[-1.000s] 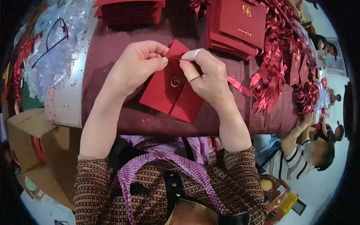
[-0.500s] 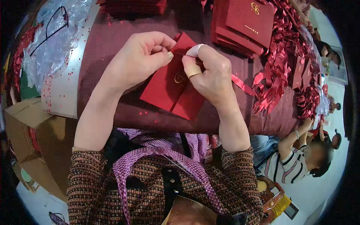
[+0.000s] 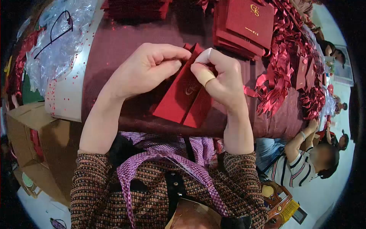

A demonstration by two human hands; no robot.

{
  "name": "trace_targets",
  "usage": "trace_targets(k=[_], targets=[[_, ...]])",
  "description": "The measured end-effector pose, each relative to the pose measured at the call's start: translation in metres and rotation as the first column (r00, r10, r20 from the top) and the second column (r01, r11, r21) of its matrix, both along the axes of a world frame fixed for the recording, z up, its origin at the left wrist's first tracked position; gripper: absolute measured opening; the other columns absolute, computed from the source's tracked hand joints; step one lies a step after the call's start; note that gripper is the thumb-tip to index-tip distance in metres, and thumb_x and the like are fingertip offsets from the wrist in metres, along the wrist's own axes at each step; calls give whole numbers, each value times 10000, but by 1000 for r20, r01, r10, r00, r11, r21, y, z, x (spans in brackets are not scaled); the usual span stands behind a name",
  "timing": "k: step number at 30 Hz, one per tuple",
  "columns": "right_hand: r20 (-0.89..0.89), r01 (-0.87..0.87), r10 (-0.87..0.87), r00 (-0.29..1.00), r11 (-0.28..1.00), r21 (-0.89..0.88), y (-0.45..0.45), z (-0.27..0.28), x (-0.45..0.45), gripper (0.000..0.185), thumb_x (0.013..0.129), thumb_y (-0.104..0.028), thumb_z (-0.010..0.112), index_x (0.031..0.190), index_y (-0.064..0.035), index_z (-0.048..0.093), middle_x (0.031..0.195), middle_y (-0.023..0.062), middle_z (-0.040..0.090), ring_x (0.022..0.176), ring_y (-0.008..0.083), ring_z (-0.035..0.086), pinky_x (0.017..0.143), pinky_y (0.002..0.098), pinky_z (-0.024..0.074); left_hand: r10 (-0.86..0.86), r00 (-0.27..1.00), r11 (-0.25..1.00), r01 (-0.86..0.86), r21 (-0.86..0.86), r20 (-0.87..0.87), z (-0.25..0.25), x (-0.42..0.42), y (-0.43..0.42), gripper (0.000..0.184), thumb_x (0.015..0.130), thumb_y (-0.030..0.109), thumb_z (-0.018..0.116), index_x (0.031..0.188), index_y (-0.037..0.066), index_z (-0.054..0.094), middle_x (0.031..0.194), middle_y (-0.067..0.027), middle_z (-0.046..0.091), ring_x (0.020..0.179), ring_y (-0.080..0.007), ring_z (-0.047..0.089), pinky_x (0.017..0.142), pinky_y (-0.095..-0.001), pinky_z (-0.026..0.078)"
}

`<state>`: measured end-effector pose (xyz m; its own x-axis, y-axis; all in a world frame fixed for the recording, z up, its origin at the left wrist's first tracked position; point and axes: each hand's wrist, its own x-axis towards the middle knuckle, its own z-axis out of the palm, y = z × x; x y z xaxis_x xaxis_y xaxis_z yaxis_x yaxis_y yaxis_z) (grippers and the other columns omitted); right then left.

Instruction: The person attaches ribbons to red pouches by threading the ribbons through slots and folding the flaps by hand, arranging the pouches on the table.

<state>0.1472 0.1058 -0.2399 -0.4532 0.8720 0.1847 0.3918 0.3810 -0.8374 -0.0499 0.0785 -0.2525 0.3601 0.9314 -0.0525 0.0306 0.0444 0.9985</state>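
A small red paper bag [image 3: 179,99] with a gold logo lies tilted on the dark red cloth, between my two hands. My left hand [image 3: 146,70] is curled at its upper left edge, index finger and thumb bent against the paper. At the upper right edge, my right hand [image 3: 223,74] is closed in a pinch, with white tape round the index finger and a tan band on the thumb. Its fingertips hide whatever small part they grip. A red ribbon [image 3: 249,91] shows just beyond the right wrist.
Stacked red bags [image 3: 248,30] stand at the back right, beside a heap of red ribbons [image 3: 278,80]. More red stacks [image 3: 135,9] sit at the back. Clear plastic [image 3: 53,49] with glasses [image 3: 57,34] lies left, above a cardboard box [image 3: 38,141]. A person in a striped shirt [image 3: 291,170] is at right.
The bag has shifted slightly right and toward me, and its faces now stand at a steeper angle. Both hands have moved a little to the right with it.
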Motion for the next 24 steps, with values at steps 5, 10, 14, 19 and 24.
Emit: trace_targets(k=[5,10,14,19,24], targets=[[15,-25,25,1000,999,33,-3,-2,0,57,770,-21,638,789,19,603,664,20,573,647,56,506,578,226,415,124,984,952,-81,294,-131,-13,6,1,231,845,-29,542,1065,-45,608,941,-27,650,891,-98,571,815,-246,468],[13,-134,135,991,990,-35,5,16,18,254,751,-181,767,871,7,645,751,100,657,693,130,613,632,272,487,134,986,954,-102,283,-95,-10,5,3,166,809,3,565,959,-48,614,817,-86,658,770,-110,596,699,-264,480],[-119,-27,33,992,998,57,16,8,26,242,822,-144,696,1033,-32,655,862,68,643,791,150,602,727,259,477,111,989,928,-68,367,-95,-13,8,2,147,799,22,567,924,-42,609,772,-82,636,720,-113,576,666,-269,468],[-38,-217,229,973,956,199,17,-1,16,171,810,-7,633,968,-68,655,806,88,576,782,226,581,698,299,464,36,995,947,-4,321,-94,-13,9,4,94,803,38,566,847,-39,600,722,-37,598,705,-83,541,657,-245,446],[-98,-224,232,968,971,84,14,3,19,157,804,63,599,916,-39,642,797,71,586,771,176,583,694,276,474,-54,998,987,57,149,-29,-8,-1,9,36,795,-15,546,803,-36,574,845,-21,594,783,-88,526,712,-235,425]])
